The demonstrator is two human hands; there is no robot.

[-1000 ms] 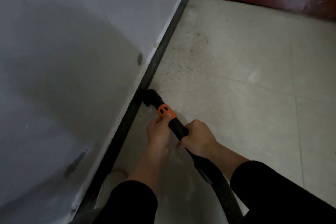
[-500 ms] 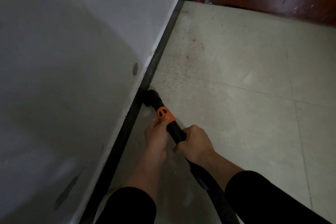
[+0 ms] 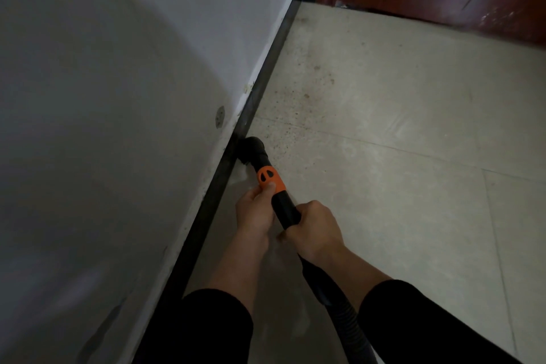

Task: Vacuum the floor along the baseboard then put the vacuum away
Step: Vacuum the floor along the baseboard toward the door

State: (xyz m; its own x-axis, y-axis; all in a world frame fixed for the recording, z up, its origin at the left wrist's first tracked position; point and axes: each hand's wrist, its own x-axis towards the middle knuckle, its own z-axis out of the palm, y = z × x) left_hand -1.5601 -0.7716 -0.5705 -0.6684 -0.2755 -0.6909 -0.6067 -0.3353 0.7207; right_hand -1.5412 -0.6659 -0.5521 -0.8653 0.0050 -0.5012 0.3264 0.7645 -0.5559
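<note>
Left hand (image 3: 253, 211) and right hand (image 3: 316, 230) in closed grip on vacuum wand (image 3: 284, 210), nozzle (image 3: 251, 151) at baseboard (image 3: 261, 87)

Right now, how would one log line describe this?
step: vacuuming | left hand: holds orange collar | right hand: grips wand | nozzle: at baseboard | dirt specks: ahead

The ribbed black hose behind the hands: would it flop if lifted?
Probably floppy: the ribbed hose curves away below the right hand. The smooth tube ahead looks rigid and straight. The ribs should resist slipping.
</note>
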